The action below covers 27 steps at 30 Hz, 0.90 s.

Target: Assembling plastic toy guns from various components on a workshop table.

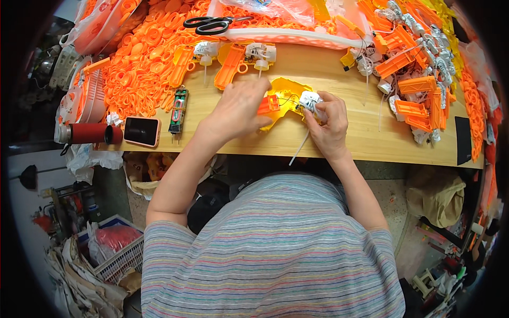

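A yellow plastic toy shell (289, 94) lies on the wooden table (366, 140) in front of me. My left hand (238, 108) rests over its left side, fingers closed on a small orange block (269, 104) set in the shell. My right hand (330, 122) pinches a white motor unit (309, 100) at the shell's right side. A thin white tube (298, 148) hangs from it toward the table's near edge. Thin wires run between the orange block and the white unit.
Heaps of orange rings (143, 58) and orange parts (419, 90) flank the work spot. Black scissors (209, 24) lie at the back. A phone (141, 130), red flask (87, 133) and green battery holder (178, 110) sit at left. Two white-and-orange assemblies (249, 55) stand behind.
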Motion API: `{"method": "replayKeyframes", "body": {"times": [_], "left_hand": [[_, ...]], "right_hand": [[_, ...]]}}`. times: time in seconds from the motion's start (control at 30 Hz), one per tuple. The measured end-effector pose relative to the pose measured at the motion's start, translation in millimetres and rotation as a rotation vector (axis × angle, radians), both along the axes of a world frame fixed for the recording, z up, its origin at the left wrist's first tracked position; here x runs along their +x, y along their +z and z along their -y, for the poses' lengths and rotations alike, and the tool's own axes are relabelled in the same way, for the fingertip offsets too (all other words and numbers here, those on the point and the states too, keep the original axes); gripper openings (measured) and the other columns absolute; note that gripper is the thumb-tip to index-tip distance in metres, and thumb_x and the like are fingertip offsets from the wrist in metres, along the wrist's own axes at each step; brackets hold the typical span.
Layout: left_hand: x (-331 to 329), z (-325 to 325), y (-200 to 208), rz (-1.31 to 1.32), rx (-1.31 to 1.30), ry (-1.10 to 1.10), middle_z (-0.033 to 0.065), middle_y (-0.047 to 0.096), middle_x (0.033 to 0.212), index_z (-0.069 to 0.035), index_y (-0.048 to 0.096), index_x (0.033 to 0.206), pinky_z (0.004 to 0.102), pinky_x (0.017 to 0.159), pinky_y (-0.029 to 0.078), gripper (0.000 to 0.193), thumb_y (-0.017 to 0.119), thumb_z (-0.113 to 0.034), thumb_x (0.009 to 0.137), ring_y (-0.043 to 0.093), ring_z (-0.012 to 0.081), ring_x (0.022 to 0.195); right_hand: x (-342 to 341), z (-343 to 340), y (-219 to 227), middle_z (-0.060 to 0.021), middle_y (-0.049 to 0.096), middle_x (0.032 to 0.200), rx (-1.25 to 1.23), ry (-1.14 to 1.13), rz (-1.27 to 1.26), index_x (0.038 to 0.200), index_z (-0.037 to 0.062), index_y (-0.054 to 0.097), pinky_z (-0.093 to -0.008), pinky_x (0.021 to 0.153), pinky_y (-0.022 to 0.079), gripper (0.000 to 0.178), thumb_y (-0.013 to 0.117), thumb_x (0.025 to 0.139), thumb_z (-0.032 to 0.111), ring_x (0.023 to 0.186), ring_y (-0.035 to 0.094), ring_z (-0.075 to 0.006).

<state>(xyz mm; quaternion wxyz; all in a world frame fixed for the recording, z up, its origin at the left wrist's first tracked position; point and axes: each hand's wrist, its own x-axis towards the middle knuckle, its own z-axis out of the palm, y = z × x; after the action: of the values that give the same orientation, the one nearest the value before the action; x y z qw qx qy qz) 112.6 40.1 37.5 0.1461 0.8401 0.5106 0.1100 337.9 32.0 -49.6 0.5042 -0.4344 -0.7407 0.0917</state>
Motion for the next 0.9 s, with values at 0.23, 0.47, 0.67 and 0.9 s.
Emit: {"method": "replayKeyframes", "body": {"times": [0.23,0.47,0.67,0.9], "left_hand": [[13,-10,-19,0.481,-0.011,0.088,0.0154,0.06,0.093,-0.002,0.059,0.115,0.0362,0.072,0.049,0.045,0.073,-0.023,0.077,0.061,0.0266,0.083],[24,-18,-27,0.358,-0.007,0.161,0.0167,0.058,0.091,-0.001,0.064,0.112,0.0359,0.073,0.049,0.039,0.069,-0.019,0.077,0.06,0.0279,0.08],[27,-12,-33,0.38,0.078,0.149,0.0182,0.059,0.09,0.0,0.064,0.111,0.0375,0.074,0.05,0.041,0.068,-0.019,0.075,0.06,0.0302,0.081],[32,-9,-33,0.241,0.288,0.153,0.0149,0.062,0.084,0.0,0.066,0.105,0.0376,0.071,0.05,0.036,0.069,-0.02,0.075,0.061,0.029,0.081]], "right_hand": [[-1,0,3,-0.0194,0.061,0.104,0.018,0.005,0.025,0.089,0.0034,0.051,-0.0391,0.08,0.049,0.034,0.077,0.068,-0.001,0.094,0.059,-0.0343],[-1,1,4,-0.0191,0.06,0.103,0.011,-0.006,0.056,0.089,0.0036,0.05,-0.0403,0.078,0.049,0.034,0.077,0.068,0.001,0.093,0.058,-0.035],[-3,1,6,-0.0186,0.058,0.102,-0.012,-0.003,0.055,0.097,0.0035,0.05,-0.0404,0.077,0.048,0.038,0.076,0.069,0.002,0.091,0.057,-0.0348],[-1,1,4,-0.0182,0.058,0.101,-0.004,0.002,0.086,0.1,0.0036,0.052,-0.04,0.077,0.048,0.039,0.076,0.07,0.004,0.09,0.057,-0.0344]]}}
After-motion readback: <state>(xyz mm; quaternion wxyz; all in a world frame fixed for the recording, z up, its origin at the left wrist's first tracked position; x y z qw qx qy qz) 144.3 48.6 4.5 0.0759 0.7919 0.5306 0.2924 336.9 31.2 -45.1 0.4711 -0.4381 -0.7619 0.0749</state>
